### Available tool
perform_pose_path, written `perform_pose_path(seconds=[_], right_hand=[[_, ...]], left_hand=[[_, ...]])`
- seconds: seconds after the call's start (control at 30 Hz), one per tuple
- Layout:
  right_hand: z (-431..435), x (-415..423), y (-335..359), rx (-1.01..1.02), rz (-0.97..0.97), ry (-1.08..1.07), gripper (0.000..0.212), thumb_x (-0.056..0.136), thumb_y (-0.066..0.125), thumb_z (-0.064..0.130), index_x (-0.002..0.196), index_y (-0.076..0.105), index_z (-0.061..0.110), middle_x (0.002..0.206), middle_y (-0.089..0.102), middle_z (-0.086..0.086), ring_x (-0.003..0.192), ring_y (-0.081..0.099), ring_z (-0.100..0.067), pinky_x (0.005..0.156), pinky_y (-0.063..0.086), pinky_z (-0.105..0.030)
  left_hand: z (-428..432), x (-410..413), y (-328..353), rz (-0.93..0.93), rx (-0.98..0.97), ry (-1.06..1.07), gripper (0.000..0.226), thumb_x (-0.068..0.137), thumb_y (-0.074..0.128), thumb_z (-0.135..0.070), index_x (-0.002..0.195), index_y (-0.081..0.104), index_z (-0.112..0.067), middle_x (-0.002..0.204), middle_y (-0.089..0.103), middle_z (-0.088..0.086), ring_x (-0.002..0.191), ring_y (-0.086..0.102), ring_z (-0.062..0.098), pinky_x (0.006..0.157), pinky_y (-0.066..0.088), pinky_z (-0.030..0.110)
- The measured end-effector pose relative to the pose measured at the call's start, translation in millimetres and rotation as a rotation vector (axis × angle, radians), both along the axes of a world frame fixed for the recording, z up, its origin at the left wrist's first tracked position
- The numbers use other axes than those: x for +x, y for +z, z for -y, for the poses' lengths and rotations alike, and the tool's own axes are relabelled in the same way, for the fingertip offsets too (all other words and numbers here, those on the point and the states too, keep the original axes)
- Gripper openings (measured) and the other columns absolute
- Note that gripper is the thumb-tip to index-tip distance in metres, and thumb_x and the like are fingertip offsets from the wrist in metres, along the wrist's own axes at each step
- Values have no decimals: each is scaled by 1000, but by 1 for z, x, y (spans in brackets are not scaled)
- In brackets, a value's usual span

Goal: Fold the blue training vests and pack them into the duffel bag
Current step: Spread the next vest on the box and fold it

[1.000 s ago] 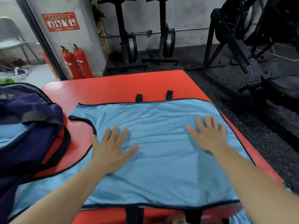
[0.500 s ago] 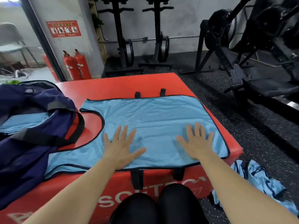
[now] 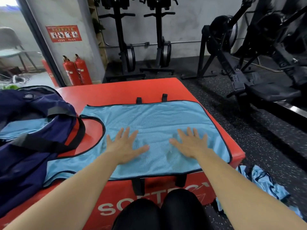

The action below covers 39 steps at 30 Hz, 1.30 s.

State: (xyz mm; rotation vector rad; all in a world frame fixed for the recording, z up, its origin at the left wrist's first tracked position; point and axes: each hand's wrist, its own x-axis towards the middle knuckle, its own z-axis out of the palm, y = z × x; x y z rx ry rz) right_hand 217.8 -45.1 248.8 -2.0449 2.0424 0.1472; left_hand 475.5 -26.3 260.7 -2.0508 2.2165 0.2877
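Note:
A light blue training vest [image 3: 154, 120] with black trim lies spread flat on the red padded box [image 3: 119, 90]. My left hand [image 3: 124, 146] presses flat on its near middle, fingers spread. My right hand [image 3: 191, 144] lies flat on the vest a little to the right, fingers straight. The navy duffel bag [image 3: 25, 138] stands open at the left of the box, with a folded blue vest [image 3: 25, 127] showing inside. More blue vests [image 3: 264, 183] lie crumpled on the floor at the lower right.
Two red fire extinguishers [image 3: 76, 70] stand by the wall at the back left. Black gym machines [image 3: 249, 52] fill the back and right. Dark speckled rubber floor [image 3: 249, 130] surrounds the box. My knees [image 3: 157, 211] touch the box's front face.
Both hands have slid back toward me over the vest and closer together, staying flat. The view has pulled back, showing the box front, my knees and the vests on the floor.

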Motion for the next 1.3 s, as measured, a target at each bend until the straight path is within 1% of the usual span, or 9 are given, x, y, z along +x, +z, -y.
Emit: perform_pose_path(seconds=[0.3, 0.47, 0.53, 0.77, 0.87, 1.03, 1.1, 1.17, 1.3], right_hand=[[109, 7, 30, -116, 159, 35, 61, 99, 29, 58, 142, 37, 16, 146, 44, -10, 134, 40, -28, 106, 33, -44], [173, 6, 11, -98, 162, 47, 50, 101, 32, 50, 133, 45, 14, 140, 50, -11, 125, 47, -28, 98, 40, -41], [195, 5, 4, -109, 124, 65, 44, 101, 31, 43, 127, 51, 13, 137, 52, -10, 124, 46, -29, 98, 41, -41], [257, -14, -3, -355, -58, 52, 32, 93, 49, 15, 125, 55, 15, 126, 50, -9, 119, 43, -28, 96, 40, -40], [282, -21, -6, -223, -33, 41, 33, 90, 53, 18, 123, 54, 22, 128, 48, -6, 124, 36, -30, 103, 29, -45], [316, -24, 2, 0, -50, 23, 24, 76, 66, 34, 96, 58, 24, 126, 54, -11, 125, 42, -40, 105, 31, -56], [319, -24, 4, -2, -43, 73, 18, 75, 63, 34, 84, 57, 19, 103, 62, -8, 101, 55, -33, 90, 45, -41], [320, -26, 6, -61, 15, 112, 20, 79, 59, 32, 72, 49, 16, 84, 57, -5, 79, 54, -26, 66, 41, -29], [312, -29, 20, -209, 78, 161, 18, 85, 58, 30, 76, 45, 22, 83, 54, 0, 76, 52, -23, 62, 37, -31]], left_hand=[[122, -16, 18, -80, -58, -54, 58, 100, 32, -55, 149, 32, -23, 155, 33, -2, 142, 32, 21, 115, 22, 44], [186, 1, -1, -106, -18, -22, 31, 102, 37, -41, 117, 52, -18, 127, 58, 6, 120, 52, 29, 96, 42, 38], [209, 12, -9, -96, -45, -9, 25, 101, 39, -35, 106, 54, -15, 123, 60, 7, 113, 54, 29, 94, 45, 39], [268, 52, -12, -14, -217, 107, 23, 92, 54, -23, 114, 59, -26, 120, 58, 3, 112, 51, 28, 94, 47, 45], [286, 62, -7, -20, -141, 103, 27, 88, 62, -26, 115, 56, -27, 117, 58, 0, 111, 53, 26, 98, 45, 43], [305, 56, 13, 73, 75, 38, 23, 83, 66, -19, 71, 47, -14, 76, 49, 1, 70, 44, 19, 71, 42, 32], [309, 56, 13, 113, 71, 45, 31, 79, 68, -26, 63, 43, -15, 67, 47, -1, 65, 42, 18, 81, 45, 44], [310, 58, 11, 106, 18, 46, 35, 78, 69, -31, 62, 41, -16, 64, 46, -2, 65, 44, 19, 82, 44, 45], [309, 65, 16, -57, -194, 50, 24, 80, 68, -26, 70, 48, -16, 71, 54, 1, 67, 49, 21, 63, 38, 30]])
